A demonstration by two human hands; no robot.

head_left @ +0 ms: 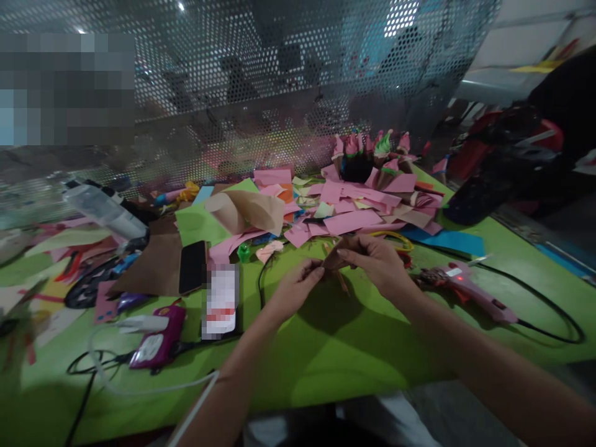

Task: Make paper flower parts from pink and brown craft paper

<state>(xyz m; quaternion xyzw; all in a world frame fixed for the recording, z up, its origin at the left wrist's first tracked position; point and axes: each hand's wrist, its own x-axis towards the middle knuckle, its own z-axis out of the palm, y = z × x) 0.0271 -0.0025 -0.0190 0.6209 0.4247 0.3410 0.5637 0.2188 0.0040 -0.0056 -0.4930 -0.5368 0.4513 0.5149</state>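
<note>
Over the middle of the green table, my left hand (300,285) and my right hand (375,261) pinch a small piece of brown paper (334,256) between them. It looks folded or rolled, though the fingers hide part of it. Beneath it a pencil-like stick (343,284) lies on the table. Right of my right hand rests a pink hot glue gun (484,292) with a red light on and a dark, crusted nozzle end. A yellow ring-shaped item (395,239) lies just behind my right hand.
Pink paper strips (354,220) and a curled tan sheet (251,214) pile up behind my hands. Paper ice-cream cones (382,144) stand at the back. A black phone (192,267), a magenta power strip (161,338), cables and a clear bottle (105,208) lie leftward. A perforated metal panel (209,124) rises behind.
</note>
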